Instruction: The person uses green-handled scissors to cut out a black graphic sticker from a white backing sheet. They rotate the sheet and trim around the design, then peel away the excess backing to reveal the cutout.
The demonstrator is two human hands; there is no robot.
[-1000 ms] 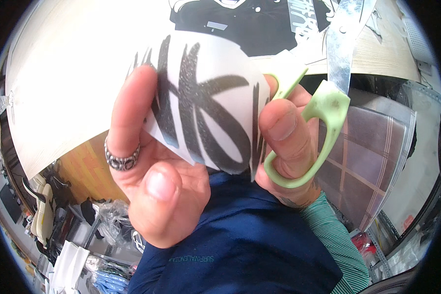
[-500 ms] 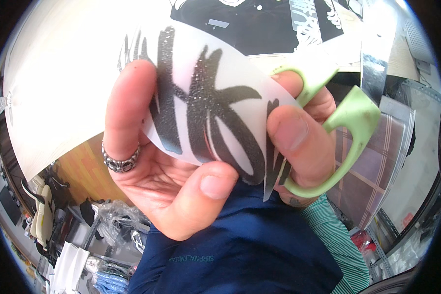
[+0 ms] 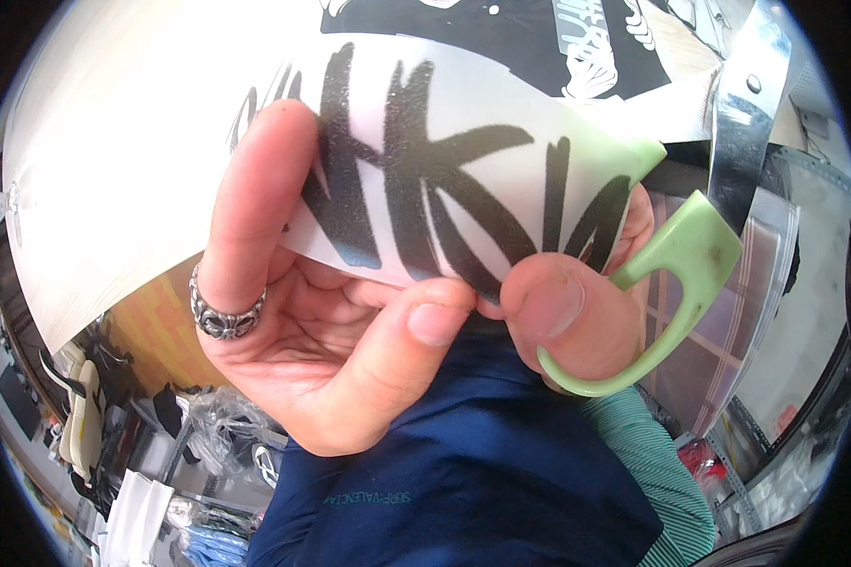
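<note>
A person held a curled translucent sheet [image 3: 444, 123], marked with bold black strokes, between two bare hands above the lap, in front of a pale table [image 3: 113, 189]. The left hand [image 3: 340, 350] gripped the sheet's left end, its ringed index finger crooked over the front, other fingers behind, the thumb raised to the lower edge. The right hand [image 3: 581, 307] pinched the lower right, thumb on the front face and fingers behind, with one loop of the green-handled scissors [image 3: 700, 255] hung around that thumb.

Half a second earlier, the right thumb had stood farther out; it had since come in just beside the left thumb, and the sheet's right side had opened out, baring strokes that had been folded from view. The shift appeared to put the sheet under the control of both hands and the scissors out of use, blades aimed up and away. Whether those blades were parted was hard to judge, with glare above and the second handle mostly behind the sheet.

Beyond lay a black piece with white figures [image 3: 529, 57]; below, dark blue clothing [image 3: 425, 454] and a green striped sleeve [image 3: 643, 454].
</note>
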